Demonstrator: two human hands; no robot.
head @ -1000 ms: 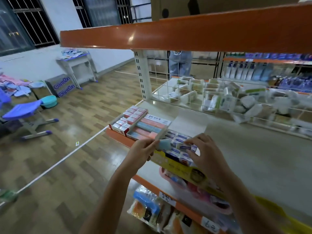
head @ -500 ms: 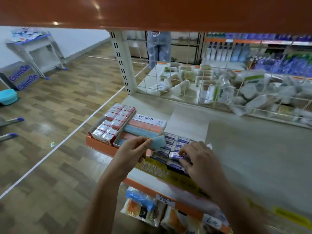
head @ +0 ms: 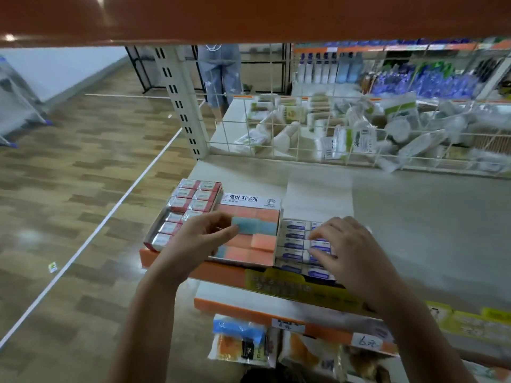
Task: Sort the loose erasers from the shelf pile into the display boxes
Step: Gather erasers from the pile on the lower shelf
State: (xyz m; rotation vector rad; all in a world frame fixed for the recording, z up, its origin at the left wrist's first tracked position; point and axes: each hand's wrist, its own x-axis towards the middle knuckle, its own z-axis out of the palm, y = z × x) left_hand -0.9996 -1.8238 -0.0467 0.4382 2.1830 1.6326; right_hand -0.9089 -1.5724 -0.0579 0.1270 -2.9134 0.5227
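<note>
Three display boxes sit side by side at the shelf's front left corner. The left box [head: 190, 200] holds red-and-white sleeved erasers. The middle box [head: 254, 201] has a white Korean label and holds pink and blue erasers. My left hand [head: 199, 239] pinches a light blue eraser [head: 244, 225] and holds it over this middle box. The right box [head: 293, 239] holds white erasers with blue sleeves. My right hand [head: 348, 250] rests on them, fingers spread, its fingertips pressing on one sleeved eraser [head: 319, 245].
The grey shelf board [head: 414, 217] stretches right and back to a wire grid divider [head: 304, 128] with white packaged goods behind. An orange shelf beam [head: 249, 17] hangs overhead. Snack packets [head: 243, 344] lie on the shelf below. A person stands far behind.
My head has dropped below the upper beam and come closer. The left hand has carried the blue eraser from the blue-sleeved box's corner over the middle box. The right hand stays on the blue-sleeved erasers.
</note>
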